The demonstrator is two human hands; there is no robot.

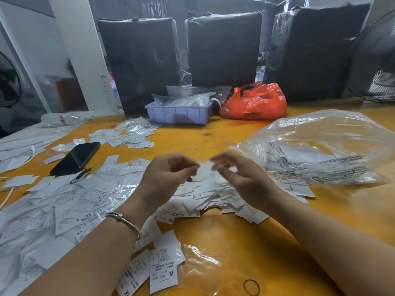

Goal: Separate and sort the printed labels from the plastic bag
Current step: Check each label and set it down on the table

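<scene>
Pinching, as far as the blur lets me judge, both my left hand [171, 174] and right hand [241, 176] are holding one small white label [205, 170] between them, raised over the label pile [213, 199]. I'm seeing the plastic bag [320, 146] lying rightward, nearer my right hand.

Both forearms extend forward from the lower frame edge and converge at centre. The left hand [168, 174], a bangle at its wrist, and the right hand [239, 174] are raised with fingers curled, fingertips facing and nearly meeting; motion blur obscures the grip.
</scene>
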